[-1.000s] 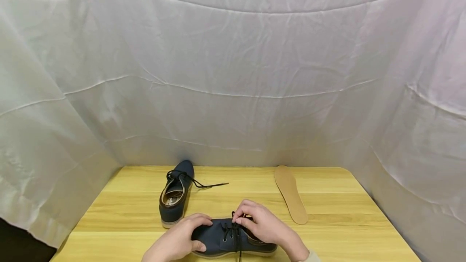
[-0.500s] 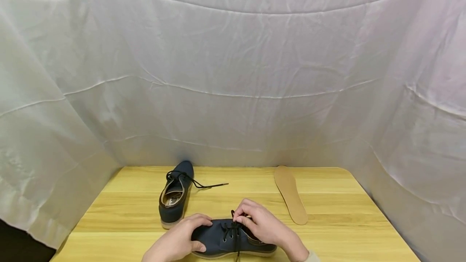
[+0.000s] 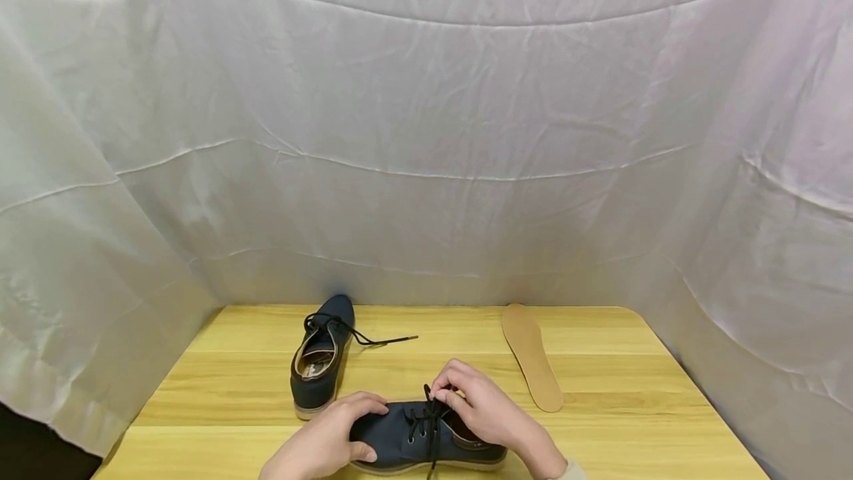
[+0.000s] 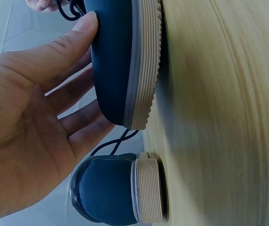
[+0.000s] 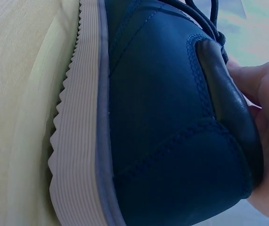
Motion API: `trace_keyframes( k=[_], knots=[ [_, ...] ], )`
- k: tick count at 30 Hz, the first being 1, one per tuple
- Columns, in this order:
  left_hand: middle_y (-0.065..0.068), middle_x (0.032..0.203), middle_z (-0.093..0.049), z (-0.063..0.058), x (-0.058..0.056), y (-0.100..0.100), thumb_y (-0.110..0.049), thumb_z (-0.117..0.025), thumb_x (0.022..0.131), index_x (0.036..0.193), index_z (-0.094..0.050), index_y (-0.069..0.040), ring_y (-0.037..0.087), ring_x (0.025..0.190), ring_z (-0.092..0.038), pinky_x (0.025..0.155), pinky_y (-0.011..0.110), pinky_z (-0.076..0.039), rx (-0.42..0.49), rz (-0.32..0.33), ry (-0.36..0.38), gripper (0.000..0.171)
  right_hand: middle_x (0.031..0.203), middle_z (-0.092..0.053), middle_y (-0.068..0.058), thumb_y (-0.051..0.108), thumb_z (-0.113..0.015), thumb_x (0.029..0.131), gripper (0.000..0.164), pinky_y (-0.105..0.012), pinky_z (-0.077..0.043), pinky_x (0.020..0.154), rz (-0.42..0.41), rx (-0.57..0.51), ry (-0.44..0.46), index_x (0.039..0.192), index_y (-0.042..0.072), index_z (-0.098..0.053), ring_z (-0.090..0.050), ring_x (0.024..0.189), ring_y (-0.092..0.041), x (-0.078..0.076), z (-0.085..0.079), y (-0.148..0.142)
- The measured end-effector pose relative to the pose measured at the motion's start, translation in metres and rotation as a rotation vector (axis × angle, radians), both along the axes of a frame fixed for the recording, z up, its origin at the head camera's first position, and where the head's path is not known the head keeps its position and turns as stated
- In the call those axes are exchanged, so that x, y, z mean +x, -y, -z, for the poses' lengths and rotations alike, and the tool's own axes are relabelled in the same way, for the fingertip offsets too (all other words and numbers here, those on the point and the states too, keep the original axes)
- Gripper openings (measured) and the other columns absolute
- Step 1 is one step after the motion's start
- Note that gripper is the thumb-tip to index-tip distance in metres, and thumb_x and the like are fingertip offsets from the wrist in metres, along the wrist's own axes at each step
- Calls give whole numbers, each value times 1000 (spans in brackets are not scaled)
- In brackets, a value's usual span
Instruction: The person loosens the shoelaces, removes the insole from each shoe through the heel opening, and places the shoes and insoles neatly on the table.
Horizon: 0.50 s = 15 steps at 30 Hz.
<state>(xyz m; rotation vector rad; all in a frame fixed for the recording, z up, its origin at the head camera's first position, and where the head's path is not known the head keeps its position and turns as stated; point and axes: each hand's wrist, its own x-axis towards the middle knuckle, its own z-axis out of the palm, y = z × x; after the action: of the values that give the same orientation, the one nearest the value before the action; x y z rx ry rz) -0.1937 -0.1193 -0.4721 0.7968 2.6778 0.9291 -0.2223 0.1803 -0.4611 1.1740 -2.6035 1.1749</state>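
Observation:
A navy lace-up shoe (image 3: pixel 389 434) lies sideways at the table's near edge, toe to the left, sole down. My left hand (image 3: pixel 328 432) grips its toe, thumb on the near side and fingers round the far side; the left wrist view shows the thumb on the navy upper (image 4: pixel 113 61). At the shoe's opening, my right hand (image 3: pixel 478 404) pinches the black shoelace (image 3: pixel 433 432) by the knot between thumb and fingers. One lace end hangs down the near side, and a small loop sticks up beside the fingertips. In the right wrist view the shoe's heel (image 5: pixel 181 183) hides most of that hand.
A matching navy shoe (image 3: pixel 313 391) stands behind my left hand, its lace (image 3: pixel 383 341) trailing right over the wooden table (image 3: pixel 633 391). A tan insole (image 3: pixel 532 358) lies at the back right. Grey cloth (image 3: pixel 426 228) hangs around the back and sides.
My right fingertips have shifted slightly up and to the right at the knot. The small loop shows more, and the hanging lace end has swung a little left. My left hand stays put.

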Motion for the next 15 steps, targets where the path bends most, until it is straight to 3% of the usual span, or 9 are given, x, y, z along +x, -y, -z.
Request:
trace_keyframes(
  k=[15],
  knots=[
    [0, 137, -64, 0, 1, 0, -29, -86, 85, 131, -69, -18, 28, 128, -59, 102, 43, -51, 0, 6, -18, 50, 106, -61, 10, 18, -57, 107, 12, -28, -52, 84, 42, -62, -33, 104, 17, -68, -57, 94, -4, 0, 0, 0]
  ],
)
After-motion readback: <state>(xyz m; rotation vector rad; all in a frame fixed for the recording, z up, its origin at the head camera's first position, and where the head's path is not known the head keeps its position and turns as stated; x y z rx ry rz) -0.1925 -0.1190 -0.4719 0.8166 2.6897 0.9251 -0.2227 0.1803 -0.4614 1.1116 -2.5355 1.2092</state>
